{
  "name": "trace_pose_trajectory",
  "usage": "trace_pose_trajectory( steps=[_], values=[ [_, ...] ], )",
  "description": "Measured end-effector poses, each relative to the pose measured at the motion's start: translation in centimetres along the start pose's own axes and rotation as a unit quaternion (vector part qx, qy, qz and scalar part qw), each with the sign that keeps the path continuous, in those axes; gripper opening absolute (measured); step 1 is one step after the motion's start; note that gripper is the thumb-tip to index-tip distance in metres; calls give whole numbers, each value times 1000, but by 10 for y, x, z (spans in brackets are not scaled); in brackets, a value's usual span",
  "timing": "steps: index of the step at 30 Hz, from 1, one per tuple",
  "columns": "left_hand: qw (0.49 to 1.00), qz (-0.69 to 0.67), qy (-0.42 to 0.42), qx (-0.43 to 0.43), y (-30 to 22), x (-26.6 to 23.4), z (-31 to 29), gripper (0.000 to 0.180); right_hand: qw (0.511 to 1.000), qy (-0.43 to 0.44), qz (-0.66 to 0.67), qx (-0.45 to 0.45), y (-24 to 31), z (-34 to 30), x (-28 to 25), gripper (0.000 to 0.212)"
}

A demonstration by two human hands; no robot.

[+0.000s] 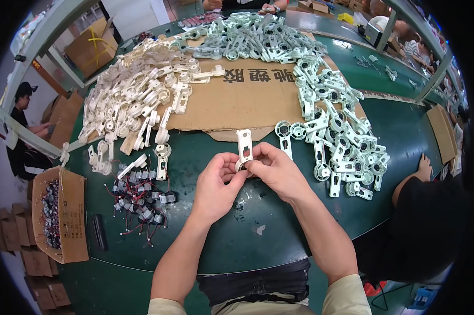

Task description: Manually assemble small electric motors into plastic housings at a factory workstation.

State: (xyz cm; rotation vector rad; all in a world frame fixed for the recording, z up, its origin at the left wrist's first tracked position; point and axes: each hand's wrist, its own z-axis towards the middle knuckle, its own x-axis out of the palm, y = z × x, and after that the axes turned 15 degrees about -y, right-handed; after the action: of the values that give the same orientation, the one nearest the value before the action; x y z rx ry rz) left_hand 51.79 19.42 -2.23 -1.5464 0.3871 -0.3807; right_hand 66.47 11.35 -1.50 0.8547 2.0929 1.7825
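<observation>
Between my two hands, above the green table, I hold a white plastic housing (pixel 244 143) upright, its slotted handle pointing away from me and its round end down among my fingers. My left hand (pixel 219 185) pinches the round end from the left. On the other side my right hand (pixel 278 169) grips it, thumb across the lower part. What lies inside the round end is hidden by the fingers. Left of my hands is a heap of small motors (pixel 142 197) with red wires. Just past my right hand lies a housing with a dark round insert (pixel 283 130).
White housings (pixel 137 89) are piled far left; greenish-white ones (pixel 252 37) heap at the back and down the right. A flat cardboard sheet (pixel 237 105) lies between. At left stand a cardboard box (pixel 73 220) of motors and a black cylindrical object (pixel 99 232). Someone's arm (pixel 419 170) rests at right.
</observation>
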Motion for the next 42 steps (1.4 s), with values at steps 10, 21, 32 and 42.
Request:
trace_pose_trajectory(
  steps=[10,21,32,42],
  values=[
    [992,107,-1,66,0,-3,1,28,999,9,-34,-9,-2,2,-2,23],
    [997,-34,43,-51,-11,-7,3,28,994,37,66,73,10,-1,-4,32],
    [994,-87,20,-63,-15,-8,2,30,999,31,30,0,9,-5,2,34],
    [997,-68,15,26,-10,-4,-2,22,996,7,-32,-87,-3,-7,7,24]
  ],
)
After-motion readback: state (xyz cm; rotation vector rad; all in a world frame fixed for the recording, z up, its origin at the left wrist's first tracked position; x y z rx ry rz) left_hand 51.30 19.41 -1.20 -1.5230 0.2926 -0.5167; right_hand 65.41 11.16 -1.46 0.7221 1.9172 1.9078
